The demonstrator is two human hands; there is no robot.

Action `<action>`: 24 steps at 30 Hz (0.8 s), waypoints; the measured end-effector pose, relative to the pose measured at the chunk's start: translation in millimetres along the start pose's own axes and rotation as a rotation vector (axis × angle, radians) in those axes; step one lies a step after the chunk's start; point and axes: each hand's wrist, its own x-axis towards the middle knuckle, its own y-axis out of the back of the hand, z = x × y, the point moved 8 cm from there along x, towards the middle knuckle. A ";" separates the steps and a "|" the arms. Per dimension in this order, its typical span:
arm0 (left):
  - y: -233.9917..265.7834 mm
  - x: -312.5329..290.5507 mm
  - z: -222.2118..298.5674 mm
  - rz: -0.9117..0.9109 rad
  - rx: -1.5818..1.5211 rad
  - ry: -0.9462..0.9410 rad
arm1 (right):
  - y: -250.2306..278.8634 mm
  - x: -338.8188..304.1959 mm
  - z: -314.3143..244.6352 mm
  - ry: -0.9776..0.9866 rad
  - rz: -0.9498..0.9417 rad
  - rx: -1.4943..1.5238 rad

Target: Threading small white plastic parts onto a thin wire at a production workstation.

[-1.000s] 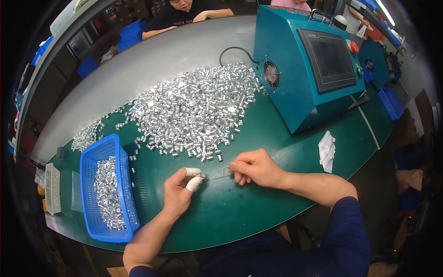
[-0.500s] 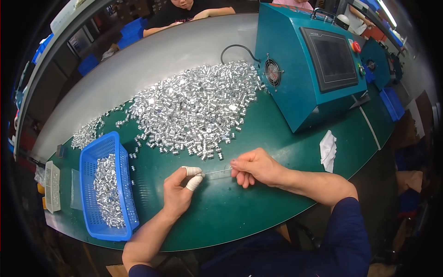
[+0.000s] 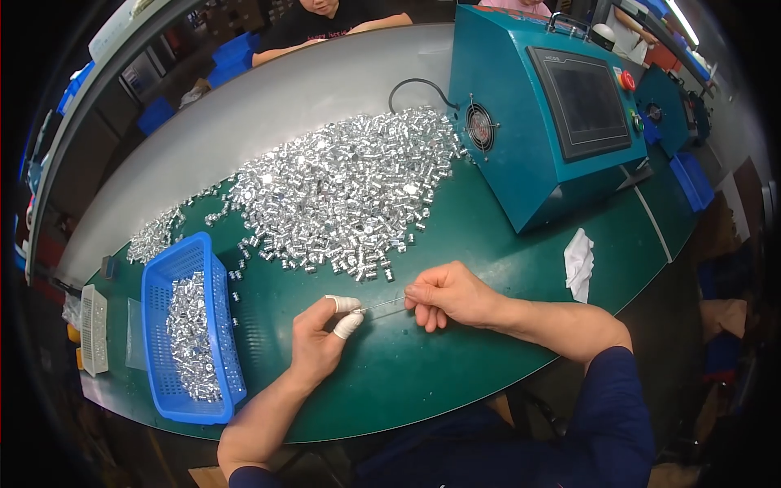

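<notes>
My left hand [image 3: 319, 337], with white covers on thumb and forefinger, is closed in a pinch; what sits between its fingertips is too small to make out. From that pinch a thin metal rod [image 3: 384, 304] runs to my right hand [image 3: 447, 298], whose thumb and forefinger are closed on its other end. Both hands are raised over the green tabletop, in front of a large heap of small silvery metal cylinders [image 3: 333, 195]. Left of my left hand stands a blue perforated basket [image 3: 231, 342], partly filled with similar metal pieces.
A teal machine [image 3: 508, 122] with a dark screen and a red button stands at the far right. A crumpled white cloth [image 3: 578, 264] lies near my right forearm. At the left edge sits a white basket [image 3: 88, 329]. Another person [image 3: 358, 20] is across the table.
My left hand has shifted slightly right, so the visible length of rod between my hands is a little shorter. My right hand has moved only a little to the left.
</notes>
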 end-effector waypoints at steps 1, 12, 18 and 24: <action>-0.4 0.7 2.1 0.002 0.001 0.001 | -4.4 -2.3 -0.6 0.000 -0.002 -0.001; 2.1 0.3 -5.8 0.024 -0.085 0.030 | 0.0 -2.3 -9.7 0.123 0.008 -0.017; -2.8 -2.6 -16.0 0.057 -0.360 0.270 | 6.4 -12.0 -28.6 0.479 0.249 -0.144; 0.7 -3.7 -17.0 0.096 -0.443 0.267 | -1.2 -25.8 -51.4 0.909 0.258 -0.663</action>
